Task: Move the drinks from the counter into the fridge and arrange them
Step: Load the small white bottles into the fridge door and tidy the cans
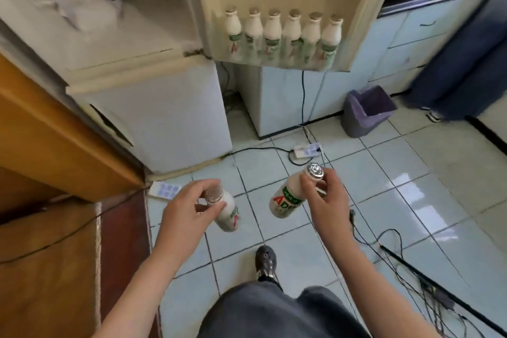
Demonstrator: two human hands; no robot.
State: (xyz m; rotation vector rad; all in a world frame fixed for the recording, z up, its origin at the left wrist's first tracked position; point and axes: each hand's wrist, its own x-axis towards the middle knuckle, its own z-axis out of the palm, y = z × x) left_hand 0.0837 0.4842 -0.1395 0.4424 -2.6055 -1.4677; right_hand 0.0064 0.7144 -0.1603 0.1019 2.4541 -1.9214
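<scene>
Now | left hand [189, 207] – fingers pinch bottle [226, 210] neck | right hand [325, 196] – fingers pinch second bottle [288, 196] neck | six bottles [282, 35] fill door shelf [274, 62]

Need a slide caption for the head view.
Left hand grips the left bottle, right hand the right bottle, before the fridge door shelf holding six bottles.

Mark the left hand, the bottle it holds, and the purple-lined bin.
Left hand [186, 211], head view, back of the hand.
Bottle it holds [230, 214], head view, white body.
Purple-lined bin [355, 122], head view, front wall.
</scene>
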